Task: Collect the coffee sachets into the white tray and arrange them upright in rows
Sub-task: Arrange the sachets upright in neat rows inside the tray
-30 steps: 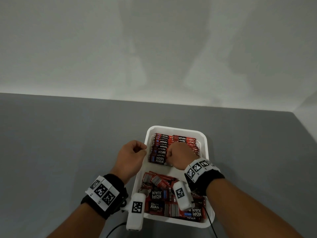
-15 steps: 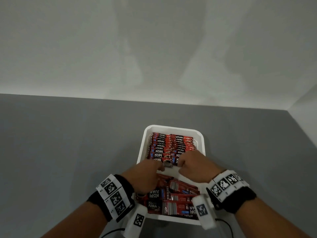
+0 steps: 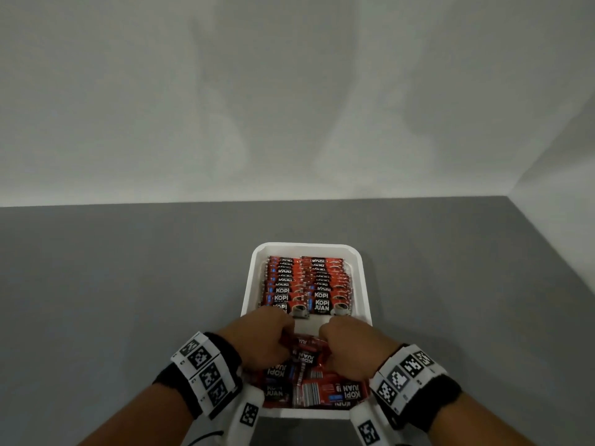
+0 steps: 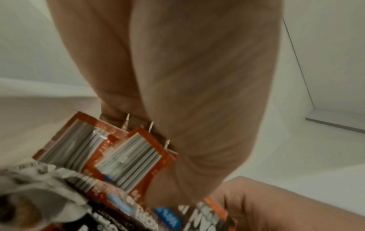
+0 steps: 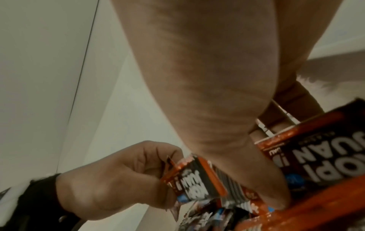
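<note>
Only your right wrist view shows your left hand (image 5: 118,184) pinching a sachet (image 5: 195,178); your right hand's (image 3: 351,349) grip stays hidden.

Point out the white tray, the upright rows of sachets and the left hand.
white plastic tray (image 3: 363,278), head view, bare right rim.
upright rows of red coffee sachets (image 3: 322,305), head view, front sachet's label.
left hand (image 3: 257,341), head view, back of hand.

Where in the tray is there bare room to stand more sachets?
A bare strip of white plastic tray floor lies between the upright red sachet rows and the loose sachet pile. The near half is crowded by left hand and right hand.
</note>
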Demonstrator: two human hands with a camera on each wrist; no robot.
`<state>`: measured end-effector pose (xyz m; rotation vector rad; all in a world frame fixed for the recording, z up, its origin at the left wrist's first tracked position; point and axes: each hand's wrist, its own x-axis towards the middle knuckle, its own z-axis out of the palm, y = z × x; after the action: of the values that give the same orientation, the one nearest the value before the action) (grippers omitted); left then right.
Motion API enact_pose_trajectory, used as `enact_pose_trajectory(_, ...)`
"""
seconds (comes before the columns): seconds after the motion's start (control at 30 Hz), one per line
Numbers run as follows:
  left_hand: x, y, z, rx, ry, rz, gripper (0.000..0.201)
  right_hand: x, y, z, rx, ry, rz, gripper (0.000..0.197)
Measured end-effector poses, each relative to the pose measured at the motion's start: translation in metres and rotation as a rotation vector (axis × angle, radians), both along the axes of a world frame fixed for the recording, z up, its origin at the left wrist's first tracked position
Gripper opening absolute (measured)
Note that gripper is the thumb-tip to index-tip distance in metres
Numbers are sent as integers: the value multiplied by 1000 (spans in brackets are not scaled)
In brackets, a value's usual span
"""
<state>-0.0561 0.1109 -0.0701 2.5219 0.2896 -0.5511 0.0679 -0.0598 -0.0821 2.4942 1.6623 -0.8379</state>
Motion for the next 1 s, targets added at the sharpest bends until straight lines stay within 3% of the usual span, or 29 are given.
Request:
enact_pose_trajectory(0.03,-2,1,2,-36,-43,14,4,0,0,0,4,25,-8,22)
enact_pose_trajectory(0.1,-4,1,7,-127,-99,100,18,2,0,2,15,89,-23,19)
enact_pose_trajectory(0.23,-7,4,13,-330,-247,343,3,8,-1,10,128,222,-106,10)
enact_pose_trajectory(0.33,-4,6,10,-414,-277,491,10,12,3,25,209,249,-246,12)
enact_pose_trajectory(0.47,8,3,6,-273,-183,398,23,10,8,33,222,256,-330,18)
enact_pose_trajectory(0.57,13,-2,-9,-133,-83,270,25,4,11,26,140,237,-320,12)
enact_pose_trajectory(0.67,16,-6,-19,30,-35,147,23,-3,11,20,89,206,-266,20)
enact_pose_trajectory(0.73,17,-6,-25,114,-5,86,35,-7,12,14,68,166,-224,17)
enact_pose_trajectory(0.8,18,-8,-28,154,11,72,45,-8,13,7,52,142,-237,23)
enact_pose_trajectory(0.87,17,-7,-29,159,8,83,43,-8,13,6,56,148,-250,23)
enact_pose_trajectory(1.0,16,-5,-29,123,-26,121,34,-3,11,13,124,204,-246,3)
